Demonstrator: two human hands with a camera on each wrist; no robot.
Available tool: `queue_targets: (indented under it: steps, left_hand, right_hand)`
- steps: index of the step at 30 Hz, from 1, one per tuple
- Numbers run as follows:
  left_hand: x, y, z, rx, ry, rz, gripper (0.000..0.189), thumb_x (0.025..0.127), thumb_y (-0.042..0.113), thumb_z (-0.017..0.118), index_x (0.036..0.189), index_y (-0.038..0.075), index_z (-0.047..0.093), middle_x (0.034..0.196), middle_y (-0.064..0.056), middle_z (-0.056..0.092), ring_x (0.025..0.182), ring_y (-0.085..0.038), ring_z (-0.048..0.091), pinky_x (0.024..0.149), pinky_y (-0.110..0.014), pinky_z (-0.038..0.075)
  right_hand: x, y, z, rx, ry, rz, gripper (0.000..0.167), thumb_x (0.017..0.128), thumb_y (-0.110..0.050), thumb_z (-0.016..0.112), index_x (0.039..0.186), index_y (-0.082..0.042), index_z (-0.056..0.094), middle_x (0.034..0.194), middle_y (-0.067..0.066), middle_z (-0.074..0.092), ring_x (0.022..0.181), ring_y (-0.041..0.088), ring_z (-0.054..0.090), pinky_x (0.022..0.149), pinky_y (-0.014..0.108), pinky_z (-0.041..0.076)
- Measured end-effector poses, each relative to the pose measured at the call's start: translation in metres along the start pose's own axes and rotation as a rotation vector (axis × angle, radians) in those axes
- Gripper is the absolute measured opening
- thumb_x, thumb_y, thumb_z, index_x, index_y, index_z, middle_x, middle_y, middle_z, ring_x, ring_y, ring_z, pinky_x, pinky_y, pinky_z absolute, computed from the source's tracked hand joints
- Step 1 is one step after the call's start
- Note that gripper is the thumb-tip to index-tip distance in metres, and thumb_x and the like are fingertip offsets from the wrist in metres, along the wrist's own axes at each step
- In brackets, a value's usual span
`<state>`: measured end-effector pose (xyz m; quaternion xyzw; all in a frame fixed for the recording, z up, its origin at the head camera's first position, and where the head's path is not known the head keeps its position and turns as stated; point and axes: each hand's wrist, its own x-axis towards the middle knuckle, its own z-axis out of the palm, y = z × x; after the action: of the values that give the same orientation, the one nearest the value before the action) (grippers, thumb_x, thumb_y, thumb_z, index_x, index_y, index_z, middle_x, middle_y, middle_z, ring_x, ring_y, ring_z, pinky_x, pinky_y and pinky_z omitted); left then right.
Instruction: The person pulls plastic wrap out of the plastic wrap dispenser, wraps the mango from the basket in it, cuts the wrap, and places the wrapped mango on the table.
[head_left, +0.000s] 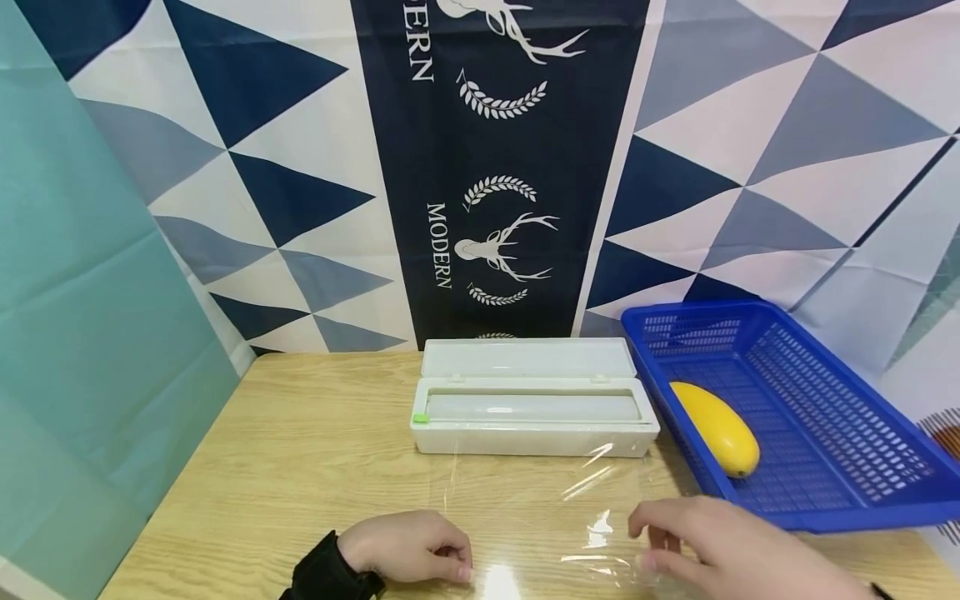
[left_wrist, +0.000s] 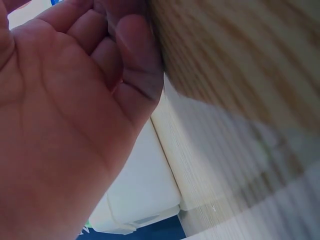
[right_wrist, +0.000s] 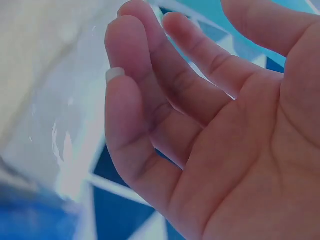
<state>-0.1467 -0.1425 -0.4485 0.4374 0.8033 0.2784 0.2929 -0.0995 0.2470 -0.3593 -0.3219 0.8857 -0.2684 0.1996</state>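
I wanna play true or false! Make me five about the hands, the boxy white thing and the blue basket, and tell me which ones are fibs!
1. Clear film reaches from the white box toward the hands. True.
2. The lid of the white box is shut. False: the lid is open, tipped back behind the box.
3. A yellow thing lies in the blue basket. True.
4. The right hand is inside the blue basket. False: the right hand is outside it, by the clear film.
5. The left hand has a black band at its wrist. True.
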Motion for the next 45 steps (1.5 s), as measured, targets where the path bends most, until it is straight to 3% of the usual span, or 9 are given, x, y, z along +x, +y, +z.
queue_targets:
  steps: [8,14,20,25,35,42,45]
  left_hand:
    - [-0.003,-0.001,-0.001,-0.015,0.011,0.01,0.019,0.103,0.033,0.056,0.094,0.022,0.068,0.07,0.018,0.048,0.061,0.005,0.043,0.061,-0.015,0.039]
    - [-0.004,-0.002,-0.003,-0.021,0.009,0.01,0.018,0.103,0.033,0.056,0.095,0.021,0.067,0.071,0.018,0.049,0.062,0.005,0.044,0.062,-0.015,0.04]
    - [-0.004,-0.002,-0.004,-0.017,0.005,0.019,0.017,0.103,0.031,0.056,0.097,0.021,0.067,0.072,0.018,0.049,0.064,0.005,0.044,0.063,-0.015,0.04]
    - [-0.003,-0.003,-0.002,-0.001,0.006,0.034,0.017,0.103,0.031,0.055,0.098,0.021,0.067,0.072,0.018,0.048,0.064,0.006,0.044,0.063,-0.014,0.041]
    - [-0.003,-0.001,0.0,0.006,0.008,0.045,0.016,0.103,0.03,0.056,0.099,0.02,0.067,0.071,0.017,0.049,0.063,0.006,0.044,0.062,-0.014,0.041]
    - [-0.003,-0.001,0.002,0.016,0.013,0.045,0.016,0.103,0.031,0.055,0.099,0.021,0.066,0.07,0.016,0.047,0.062,0.006,0.043,0.061,-0.014,0.04]
    - [-0.003,-0.001,0.002,0.013,0.013,0.048,0.016,0.103,0.032,0.055,0.099,0.021,0.066,0.069,0.016,0.047,0.061,0.006,0.042,0.061,-0.014,0.04]
  right_hand:
    - [-0.017,0.009,-0.052,-0.288,0.198,0.071,0.017,0.101,-0.035,0.06,0.113,-0.023,0.064,0.08,-0.024,0.055,0.069,-0.005,0.05,0.057,0.024,0.045]
    - [-0.012,0.028,-0.089,-0.34,0.224,0.214,0.026,0.1,-0.032,0.061,0.115,-0.011,0.064,0.077,-0.016,0.056,0.064,-0.001,0.049,0.055,0.024,0.044]
    - [0.0,0.05,-0.111,-0.436,0.292,0.221,0.022,0.1,-0.027,0.063,0.111,-0.008,0.066,0.074,-0.013,0.055,0.061,0.002,0.046,0.055,0.025,0.042]
    - [0.013,0.065,-0.116,-0.437,0.322,0.245,0.019,0.099,-0.024,0.065,0.106,-0.007,0.068,0.078,-0.01,0.06,0.066,0.007,0.051,0.058,0.027,0.046]
    - [0.033,0.099,-0.112,-0.4,0.298,0.276,0.02,0.097,-0.023,0.066,0.101,-0.004,0.069,0.085,-0.003,0.064,0.076,0.016,0.059,0.067,0.04,0.052]
    - [0.039,0.119,-0.099,-0.459,0.301,0.33,0.026,0.096,-0.024,0.066,0.107,-0.001,0.068,0.1,0.021,0.064,0.09,0.04,0.061,0.075,0.058,0.051]
    - [0.042,0.127,-0.092,-0.468,0.299,0.342,0.032,0.095,-0.025,0.067,0.113,0.001,0.067,0.106,0.027,0.062,0.092,0.043,0.061,0.075,0.059,0.051]
